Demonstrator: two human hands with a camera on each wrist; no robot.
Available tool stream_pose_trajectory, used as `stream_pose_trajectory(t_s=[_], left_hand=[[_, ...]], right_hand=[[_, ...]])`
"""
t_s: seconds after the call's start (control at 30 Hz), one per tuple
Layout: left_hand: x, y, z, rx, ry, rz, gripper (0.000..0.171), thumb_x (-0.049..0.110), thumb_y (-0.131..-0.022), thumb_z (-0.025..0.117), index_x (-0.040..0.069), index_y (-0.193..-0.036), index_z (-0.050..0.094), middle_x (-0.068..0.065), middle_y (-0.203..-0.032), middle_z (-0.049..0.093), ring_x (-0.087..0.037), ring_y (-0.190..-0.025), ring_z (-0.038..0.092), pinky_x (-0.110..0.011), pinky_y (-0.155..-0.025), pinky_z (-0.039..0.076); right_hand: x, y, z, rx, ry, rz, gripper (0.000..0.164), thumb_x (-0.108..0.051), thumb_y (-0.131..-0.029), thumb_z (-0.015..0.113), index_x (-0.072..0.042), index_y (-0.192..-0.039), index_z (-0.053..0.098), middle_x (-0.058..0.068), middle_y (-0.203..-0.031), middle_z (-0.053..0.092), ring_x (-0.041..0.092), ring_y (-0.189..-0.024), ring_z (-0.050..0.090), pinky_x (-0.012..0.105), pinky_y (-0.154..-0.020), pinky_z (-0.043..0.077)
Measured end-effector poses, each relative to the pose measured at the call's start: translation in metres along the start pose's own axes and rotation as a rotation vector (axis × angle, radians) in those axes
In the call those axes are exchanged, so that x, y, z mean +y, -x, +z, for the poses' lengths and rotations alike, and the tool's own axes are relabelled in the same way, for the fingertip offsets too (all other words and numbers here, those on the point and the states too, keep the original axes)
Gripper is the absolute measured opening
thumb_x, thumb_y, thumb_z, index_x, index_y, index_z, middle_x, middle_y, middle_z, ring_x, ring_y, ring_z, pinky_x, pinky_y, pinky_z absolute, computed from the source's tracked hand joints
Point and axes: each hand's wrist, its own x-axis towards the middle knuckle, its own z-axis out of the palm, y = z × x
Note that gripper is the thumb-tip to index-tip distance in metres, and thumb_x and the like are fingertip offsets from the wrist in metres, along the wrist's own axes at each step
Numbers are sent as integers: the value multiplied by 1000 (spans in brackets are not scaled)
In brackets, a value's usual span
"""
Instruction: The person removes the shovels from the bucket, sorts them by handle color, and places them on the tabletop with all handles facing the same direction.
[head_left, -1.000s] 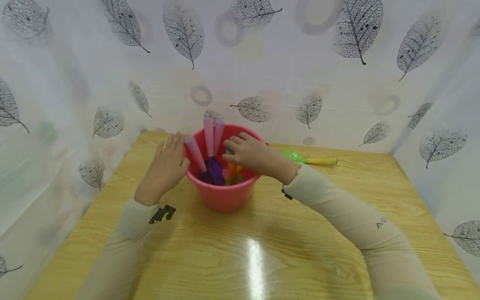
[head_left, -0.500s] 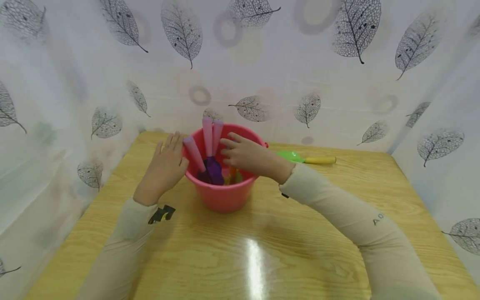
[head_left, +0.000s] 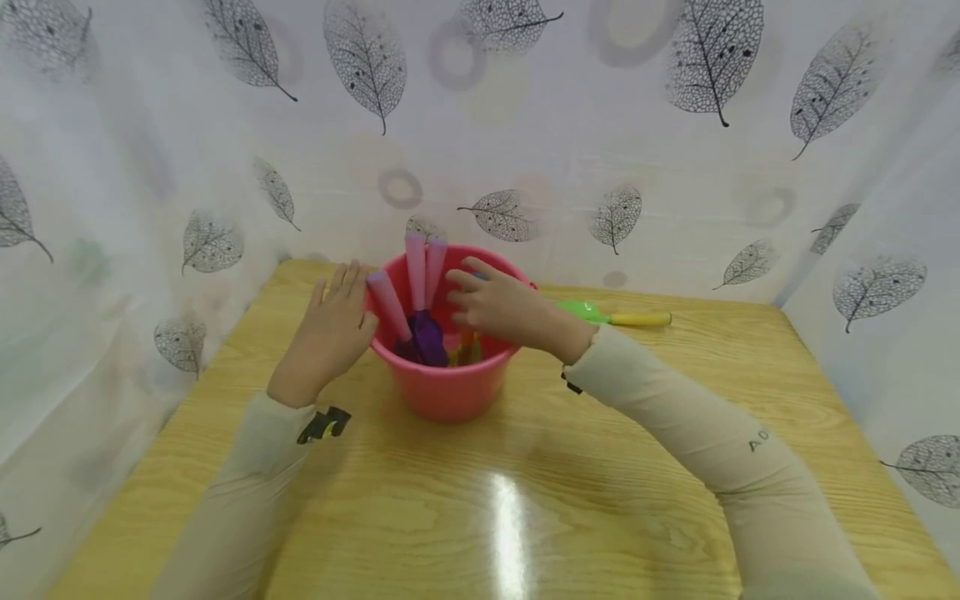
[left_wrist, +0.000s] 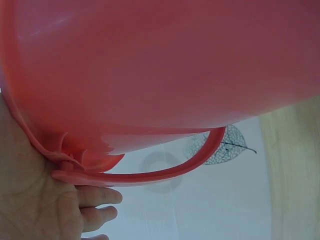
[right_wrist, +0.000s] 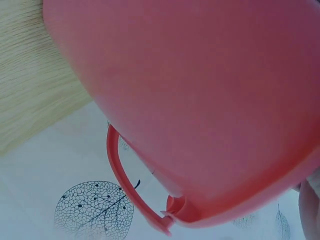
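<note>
The bucket (head_left: pixel 450 396) is stood upright on the desk (head_left: pixel 420 508) and seems to be steadied at nine o'clock by the left hand (head_left: pixel 322 342), whose palm is laid against the rim beside the joint of the bucket handle (left_wrist: pixel 150 177); its fingers are held straight and open. The rim is crossed at three o'clock by the right hand (head_left: pixel 513 308), its fingers bent over an orange tool (head_left: pixel 467 342) inside; this is largely covered, so whether it is gripped or merely touched cannot be told. Three purple tools with pink handles (head_left: pixel 417 275) are leaned between ten and twelve o'clock, propped by the bucket wall, and that side of the opening is crowded. Outside, towards three o'clock, a green spoon (head_left: pixel 622 319) is laid, partly hidden by the right arm (head_left: pixel 675 408). At twelve o'clock, a leaf-print curtain (head_left: pixel 555 125) is hung.
</note>
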Motion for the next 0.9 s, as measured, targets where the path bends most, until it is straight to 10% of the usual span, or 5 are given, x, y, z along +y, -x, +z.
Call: stream_pose_trajectory(t_s=[0.9], left_hand=[[-1, 0, 0, -3, -9, -6, 61, 20, -96, 28, -7, -148, 11, -24, -156, 10, -39, -145, 6, -57, -117, 3]], right_hand=[[21, 42, 17, 250, -34, 263, 23, -23, -86, 66, -13, -106, 60, 7, -101, 66, 27, -104, 54, 53, -104, 31]])
